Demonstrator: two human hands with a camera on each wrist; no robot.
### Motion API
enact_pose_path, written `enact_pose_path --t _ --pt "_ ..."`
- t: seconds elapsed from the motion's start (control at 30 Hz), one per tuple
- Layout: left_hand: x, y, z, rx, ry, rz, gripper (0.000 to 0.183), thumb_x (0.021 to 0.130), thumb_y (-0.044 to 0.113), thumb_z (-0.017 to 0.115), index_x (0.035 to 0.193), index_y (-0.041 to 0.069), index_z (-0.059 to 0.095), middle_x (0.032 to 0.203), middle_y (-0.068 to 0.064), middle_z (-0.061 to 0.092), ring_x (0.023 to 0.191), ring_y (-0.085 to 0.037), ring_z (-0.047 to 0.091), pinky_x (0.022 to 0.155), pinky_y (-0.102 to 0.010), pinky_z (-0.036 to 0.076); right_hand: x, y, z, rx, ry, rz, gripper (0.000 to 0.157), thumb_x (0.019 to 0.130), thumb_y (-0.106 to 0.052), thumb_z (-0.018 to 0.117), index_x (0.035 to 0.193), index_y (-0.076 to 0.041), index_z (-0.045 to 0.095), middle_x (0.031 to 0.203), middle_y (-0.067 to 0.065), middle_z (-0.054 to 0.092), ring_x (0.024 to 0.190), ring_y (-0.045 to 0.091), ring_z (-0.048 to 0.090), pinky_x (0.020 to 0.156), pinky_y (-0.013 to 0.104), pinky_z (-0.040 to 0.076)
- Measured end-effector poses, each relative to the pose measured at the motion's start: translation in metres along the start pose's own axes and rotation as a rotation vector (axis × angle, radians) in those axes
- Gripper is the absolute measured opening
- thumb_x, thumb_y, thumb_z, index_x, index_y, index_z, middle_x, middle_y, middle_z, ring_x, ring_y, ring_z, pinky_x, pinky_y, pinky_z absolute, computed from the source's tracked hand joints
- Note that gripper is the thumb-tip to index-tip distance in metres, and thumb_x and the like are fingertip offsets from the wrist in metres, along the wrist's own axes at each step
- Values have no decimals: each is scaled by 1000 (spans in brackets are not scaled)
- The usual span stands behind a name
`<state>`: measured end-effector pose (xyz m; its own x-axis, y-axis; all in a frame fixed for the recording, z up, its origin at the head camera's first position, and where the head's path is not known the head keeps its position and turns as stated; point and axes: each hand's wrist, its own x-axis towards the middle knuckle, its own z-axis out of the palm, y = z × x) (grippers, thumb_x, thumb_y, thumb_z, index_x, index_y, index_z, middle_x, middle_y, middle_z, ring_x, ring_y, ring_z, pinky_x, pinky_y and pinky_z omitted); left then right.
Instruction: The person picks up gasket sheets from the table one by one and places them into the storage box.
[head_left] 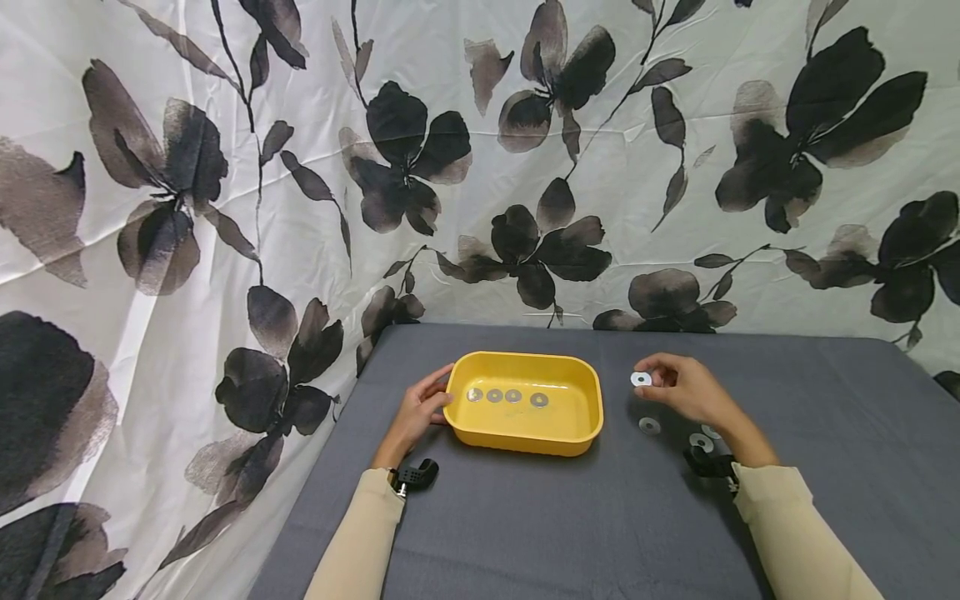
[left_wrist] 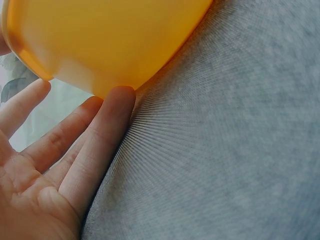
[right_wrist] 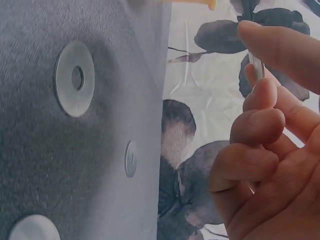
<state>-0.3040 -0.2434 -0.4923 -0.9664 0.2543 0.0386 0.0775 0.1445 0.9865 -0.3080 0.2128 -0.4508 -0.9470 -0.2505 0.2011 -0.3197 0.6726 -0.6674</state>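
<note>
A yellow tray (head_left: 525, 442) sits on the table with several flat metal washers (head_left: 539, 400) in a row inside. At its left end my left hand (head_left: 414, 417) holds the wall, thumb by the rim; in the left wrist view, its fingers (left_wrist: 112, 115) touch the outside. My right hand (head_left: 686, 389), right of the tray and above the table, pinches a washer (head_left: 641, 379) between thumb and fingertips. In the right wrist view that washer (right_wrist: 256, 65) shows edge-on. Below this hand lie loose washers (head_left: 649, 426), one a larger-looking ring (right_wrist: 75, 79) in the right wrist view.
A grey cloth (head_left: 540, 533) covers the table. Behind it and along the left hangs a white curtain (head_left: 480, 292) with dark flowers. Black wrist devices (head_left: 417, 475) are on both wrists; the right one partly overlaps the loose washers.
</note>
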Motion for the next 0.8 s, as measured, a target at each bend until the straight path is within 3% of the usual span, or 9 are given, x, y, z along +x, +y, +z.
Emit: enact_pose_path --t 0.17,0.53,0.8 --pt "6 -14 0 -4 35 7 53 96 14 55 147 24 42 136 -23 54 115 -46 57 72 -34 60 1 -7 3 13 -14 -5 34 81 -25 77 108 -10 65 79 5 53 63 11 47 52 23 39" --pt "2 -18 3 9 97 45 51 91 18 61 139 32 50 124 -15 63 100 -31 66 68 -37 60 4 -33 12 49 -59 -7 35 80 -25 78 109 -11 65 81 5 52 68 15 48 55 24 40" --pt "3 -18 2 17 71 29 52 94 18 59 143 28 46 130 -17 60 101 -26 66 72 -37 60 8 -50 23 75 -84 -16 31 81 -23 77 107 -12 65 80 5 52 67 16 49 55 24 40"
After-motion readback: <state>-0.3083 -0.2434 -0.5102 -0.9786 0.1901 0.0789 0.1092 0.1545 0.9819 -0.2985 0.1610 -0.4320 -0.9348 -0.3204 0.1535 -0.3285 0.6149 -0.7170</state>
